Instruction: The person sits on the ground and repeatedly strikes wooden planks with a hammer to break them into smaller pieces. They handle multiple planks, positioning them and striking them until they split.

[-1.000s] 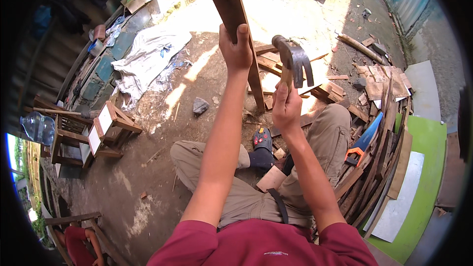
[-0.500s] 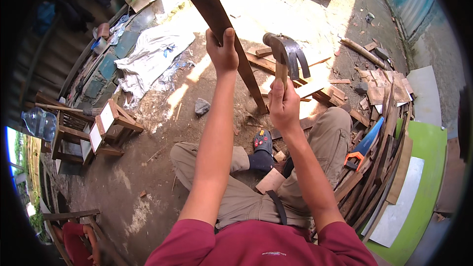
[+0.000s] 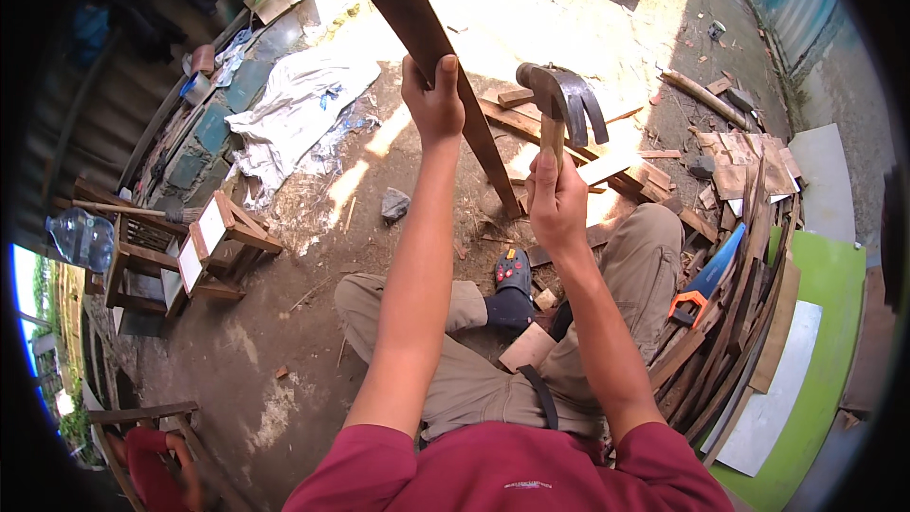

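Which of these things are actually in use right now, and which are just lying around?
In use:
- plank, gripped by the left hand
- claw hammer, raised in the right hand

Lying about:
- handsaw by the right knee
- white sack
- small stone
- wooden stool
- water bottle
- scrap boards

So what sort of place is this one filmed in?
Most likely an outdoor yard used for rough carpentry. The ground is bare sunlit dirt, scrap boards are piled to the right beside a handsaw, and the left hand grips a long plank while the right hand holds a claw hammer.
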`<state>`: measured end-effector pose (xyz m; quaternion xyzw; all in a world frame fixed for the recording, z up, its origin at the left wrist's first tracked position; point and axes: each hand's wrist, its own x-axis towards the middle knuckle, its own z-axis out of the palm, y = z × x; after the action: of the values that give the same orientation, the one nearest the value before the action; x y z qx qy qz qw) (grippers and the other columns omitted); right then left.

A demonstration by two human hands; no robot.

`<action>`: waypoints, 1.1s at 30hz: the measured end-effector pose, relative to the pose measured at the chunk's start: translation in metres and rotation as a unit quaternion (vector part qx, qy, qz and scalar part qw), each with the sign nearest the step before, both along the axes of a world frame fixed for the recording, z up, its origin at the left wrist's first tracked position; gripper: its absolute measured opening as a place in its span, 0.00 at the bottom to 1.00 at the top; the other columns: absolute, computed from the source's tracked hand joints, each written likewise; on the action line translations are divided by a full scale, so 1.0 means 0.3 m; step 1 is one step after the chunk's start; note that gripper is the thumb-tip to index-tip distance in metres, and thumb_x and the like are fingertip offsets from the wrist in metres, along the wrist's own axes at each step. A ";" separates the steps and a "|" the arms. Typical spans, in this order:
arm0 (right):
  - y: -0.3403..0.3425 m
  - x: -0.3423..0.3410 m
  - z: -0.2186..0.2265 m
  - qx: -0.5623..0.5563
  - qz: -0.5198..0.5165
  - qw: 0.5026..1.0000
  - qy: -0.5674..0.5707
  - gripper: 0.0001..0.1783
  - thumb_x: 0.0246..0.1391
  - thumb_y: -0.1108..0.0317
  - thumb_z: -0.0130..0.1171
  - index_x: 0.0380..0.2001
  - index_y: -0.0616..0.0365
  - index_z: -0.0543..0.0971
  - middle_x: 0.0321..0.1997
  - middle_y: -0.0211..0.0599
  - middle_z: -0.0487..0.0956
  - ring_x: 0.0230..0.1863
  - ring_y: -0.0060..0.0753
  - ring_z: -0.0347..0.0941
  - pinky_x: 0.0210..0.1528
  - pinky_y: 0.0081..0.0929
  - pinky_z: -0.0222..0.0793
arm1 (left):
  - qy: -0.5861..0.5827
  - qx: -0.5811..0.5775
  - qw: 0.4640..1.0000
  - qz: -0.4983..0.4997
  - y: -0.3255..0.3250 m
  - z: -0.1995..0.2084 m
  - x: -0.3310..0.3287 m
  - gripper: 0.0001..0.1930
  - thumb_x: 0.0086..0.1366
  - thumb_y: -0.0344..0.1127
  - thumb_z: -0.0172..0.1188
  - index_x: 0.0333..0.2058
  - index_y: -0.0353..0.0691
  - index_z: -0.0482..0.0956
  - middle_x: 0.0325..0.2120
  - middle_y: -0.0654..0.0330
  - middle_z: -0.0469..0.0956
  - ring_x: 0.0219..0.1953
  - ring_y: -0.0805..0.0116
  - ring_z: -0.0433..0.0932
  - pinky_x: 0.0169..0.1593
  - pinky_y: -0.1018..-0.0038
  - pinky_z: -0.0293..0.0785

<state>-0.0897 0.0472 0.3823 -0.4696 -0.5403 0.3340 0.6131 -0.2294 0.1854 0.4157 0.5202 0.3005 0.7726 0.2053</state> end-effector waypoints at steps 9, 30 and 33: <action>0.054 0.037 -0.324 -0.206 -0.033 0.967 -0.145 0.29 0.70 0.46 0.44 0.30 0.66 0.73 0.21 0.51 0.74 0.28 0.50 0.74 0.34 0.46 0.67 | 0.024 -0.007 1.000 -0.001 0.021 0.019 0.044 0.26 0.64 0.60 0.65 0.34 0.39 0.73 0.24 0.71 0.68 0.27 0.82 0.62 0.32 0.82 0.59; -0.012 0.042 -0.095 -0.070 -0.018 0.997 -0.023 0.31 0.71 0.42 0.42 0.25 0.59 0.69 0.16 0.26 0.67 0.18 0.19 0.63 0.20 0.26 0.58 | 0.024 -0.016 0.998 -0.063 -0.032 -0.036 0.030 0.37 0.63 0.68 0.60 0.43 0.31 0.75 0.32 0.65 0.75 0.36 0.75 0.71 0.43 0.75 0.68; -0.015 0.053 -0.064 -0.020 -0.011 0.999 0.045 0.30 0.71 0.43 0.42 0.25 0.58 0.68 0.16 0.25 0.66 0.18 0.17 0.62 0.20 0.25 0.57 | 0.030 -0.023 0.997 -0.068 -0.032 -0.042 0.041 0.39 0.62 0.70 0.58 0.44 0.30 0.74 0.34 0.63 0.75 0.38 0.73 0.72 0.45 0.74 0.68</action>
<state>-0.0738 0.0426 0.3631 -0.4725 -0.4996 0.3589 0.6312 -0.2171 0.1758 0.4030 0.5572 0.2886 0.7338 0.2602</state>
